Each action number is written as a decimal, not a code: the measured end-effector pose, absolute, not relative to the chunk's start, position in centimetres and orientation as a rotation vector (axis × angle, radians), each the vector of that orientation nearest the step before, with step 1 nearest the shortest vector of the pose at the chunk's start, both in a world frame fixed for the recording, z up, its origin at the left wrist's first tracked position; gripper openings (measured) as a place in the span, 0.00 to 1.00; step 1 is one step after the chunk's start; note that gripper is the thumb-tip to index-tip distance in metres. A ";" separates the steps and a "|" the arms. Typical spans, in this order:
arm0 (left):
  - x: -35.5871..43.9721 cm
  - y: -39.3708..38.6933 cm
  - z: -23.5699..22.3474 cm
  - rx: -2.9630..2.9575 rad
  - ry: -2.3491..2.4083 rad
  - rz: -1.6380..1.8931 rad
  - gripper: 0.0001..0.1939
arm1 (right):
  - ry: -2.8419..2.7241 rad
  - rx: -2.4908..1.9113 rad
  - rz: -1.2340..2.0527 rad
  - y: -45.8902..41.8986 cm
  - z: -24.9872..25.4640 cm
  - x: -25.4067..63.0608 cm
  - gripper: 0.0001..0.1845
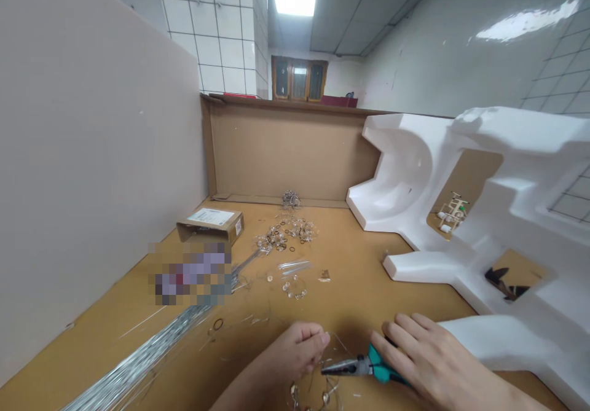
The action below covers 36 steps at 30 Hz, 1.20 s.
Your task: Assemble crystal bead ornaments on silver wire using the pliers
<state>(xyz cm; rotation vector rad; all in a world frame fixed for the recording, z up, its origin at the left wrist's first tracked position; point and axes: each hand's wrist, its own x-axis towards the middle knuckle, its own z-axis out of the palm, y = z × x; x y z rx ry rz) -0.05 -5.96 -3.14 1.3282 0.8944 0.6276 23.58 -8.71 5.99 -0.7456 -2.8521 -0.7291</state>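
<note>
My left hand point(295, 346) is curled near the bottom middle, its fingers pinched on a thin wire or small part that I cannot make out. My right hand point(431, 359) grips pliers point(357, 367) with teal handles, their dark jaws pointing left toward my left fingertips. Just below the jaws lies a small strand of clear beads and rings point(313, 395). Both hands hover over the brown cardboard table top point(359, 276).
A bundle of thin silver wires point(138, 362) runs to the lower left. Loose rings and clear beads point(286, 233) lie mid-table, a small cardboard box point(212, 223) to their left. A large white foam moulding point(483, 214) fills the right. Cardboard walls point(286, 150) enclose the back and left.
</note>
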 end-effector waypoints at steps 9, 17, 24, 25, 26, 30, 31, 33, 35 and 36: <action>0.4 -7.0 -1.6 2.013 1.033 0.766 0.20 | -2.877 -1.243 -0.041 -9.6 6.0 22.8 0.10; -0.4 -6.3 -2.0 2.229 1.058 0.711 0.18 | -2.688 -1.458 0.246 -10.3 4.0 22.7 0.22; -1.6 -5.4 -1.8 2.012 1.215 0.809 0.19 | -2.593 -1.607 0.120 -9.4 1.8 24.2 0.18; -1.7 -5.4 -1.6 1.977 1.205 0.807 0.19 | -2.578 -1.645 0.054 -9.1 1.2 24.5 0.16; -1.7 -5.4 -1.4 1.945 1.190 0.804 0.19 | -2.551 -1.669 -0.008 -8.8 0.6 24.8 0.15; -1.4 -5.8 -1.0 1.854 1.121 0.789 0.18 | -2.480 -1.686 -0.089 -8.1 -1.4 25.2 0.16; -1.3 -5.8 -0.9 1.835 1.111 0.781 0.18 | -2.470 -1.681 -0.091 -8.1 -1.7 25.1 0.16; -1.2 -6.0 -0.9 1.810 1.100 0.765 0.18 | -2.460 -1.667 -0.100 -8.2 -2.2 24.9 0.18; -1.2 -6.1 -0.8 1.810 1.097 0.745 0.18 | -2.461 -1.663 -0.100 -8.3 -2.4 24.7 0.19; -1.2 -6.2 -0.7 1.826 1.099 0.734 0.18 | -2.460 -1.664 -0.090 -8.3 -2.3 24.6 0.19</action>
